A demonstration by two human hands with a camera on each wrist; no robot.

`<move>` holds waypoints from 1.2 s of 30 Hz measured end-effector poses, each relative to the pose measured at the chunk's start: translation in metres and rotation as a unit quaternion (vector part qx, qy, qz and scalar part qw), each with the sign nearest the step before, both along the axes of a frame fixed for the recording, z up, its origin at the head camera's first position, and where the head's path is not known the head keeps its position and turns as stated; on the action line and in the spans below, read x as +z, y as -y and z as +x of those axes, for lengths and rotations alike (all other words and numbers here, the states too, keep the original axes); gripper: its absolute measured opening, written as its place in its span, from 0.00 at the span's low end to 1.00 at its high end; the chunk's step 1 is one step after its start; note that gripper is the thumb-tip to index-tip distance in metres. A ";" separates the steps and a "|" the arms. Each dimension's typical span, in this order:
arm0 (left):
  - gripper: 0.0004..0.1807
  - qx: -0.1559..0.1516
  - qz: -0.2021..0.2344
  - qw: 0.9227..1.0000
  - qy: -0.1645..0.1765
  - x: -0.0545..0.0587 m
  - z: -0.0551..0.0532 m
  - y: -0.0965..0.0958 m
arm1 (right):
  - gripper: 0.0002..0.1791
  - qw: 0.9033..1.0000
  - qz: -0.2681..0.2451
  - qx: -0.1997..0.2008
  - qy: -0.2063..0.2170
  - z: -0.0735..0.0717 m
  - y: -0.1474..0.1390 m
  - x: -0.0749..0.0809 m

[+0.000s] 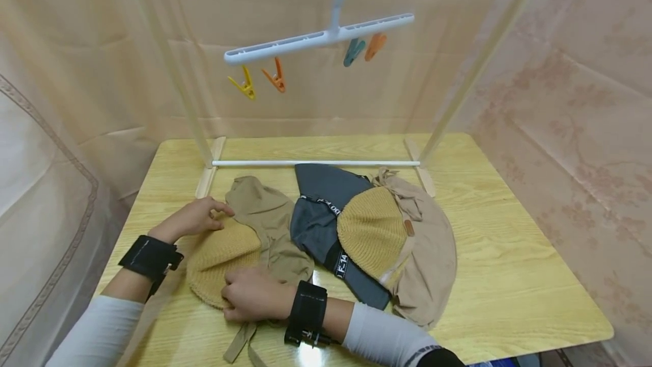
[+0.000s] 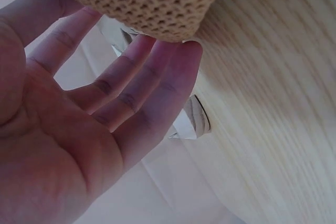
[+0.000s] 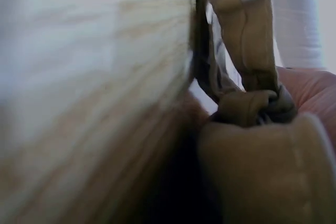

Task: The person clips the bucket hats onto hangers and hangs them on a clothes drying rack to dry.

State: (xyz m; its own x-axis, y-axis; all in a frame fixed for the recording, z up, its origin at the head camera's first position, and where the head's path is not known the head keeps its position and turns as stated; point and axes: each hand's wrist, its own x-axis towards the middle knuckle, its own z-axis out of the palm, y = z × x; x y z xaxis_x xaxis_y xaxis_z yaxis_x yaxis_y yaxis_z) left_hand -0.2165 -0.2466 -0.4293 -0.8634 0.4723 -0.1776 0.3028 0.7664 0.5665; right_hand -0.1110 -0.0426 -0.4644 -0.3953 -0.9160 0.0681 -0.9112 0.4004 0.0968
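A khaki sun hat (image 1: 270, 208) with a yellow knitted-looking part (image 1: 224, 254) lies at the left of the table. At the upper edge of this part is my left hand (image 1: 196, 217). In the left wrist view its fingers (image 2: 142, 103) are loosely extended, their tips partly hidden by the knitted material (image 2: 157, 3). My right hand (image 1: 257, 296) grips the hat's near edge, its fingertips mostly out of sight. Below it hangs a khaki strap (image 1: 239, 341); the right wrist view shows knotted khaki cloth (image 3: 252, 103) close up.
A dark grey hat (image 1: 326, 186) and a beige hat (image 1: 428, 242) overlap to the right. Behind them stands a rack (image 1: 453, 98) with a white hanger (image 1: 316, 38) on its top bar. From the hanger hang yellow (image 1: 245, 84), orange and teal clips (image 1: 354, 52).
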 end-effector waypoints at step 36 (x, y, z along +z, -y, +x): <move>0.19 0.016 -0.001 0.998 0.054 0.007 0.013 0.035 | 0.16 0.992 -0.100 -0.046 0.065 -0.002 -0.008 0.004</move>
State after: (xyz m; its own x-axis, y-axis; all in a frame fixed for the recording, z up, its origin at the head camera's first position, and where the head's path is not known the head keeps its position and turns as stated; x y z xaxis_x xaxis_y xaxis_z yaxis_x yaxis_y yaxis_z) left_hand -0.2030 -0.2813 -0.4226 -0.8540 0.4437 -0.2717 0.2148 0.7763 0.5927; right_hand -0.1127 -0.0343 -0.4607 -0.4941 -0.8488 0.1883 -0.8694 0.4821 -0.1084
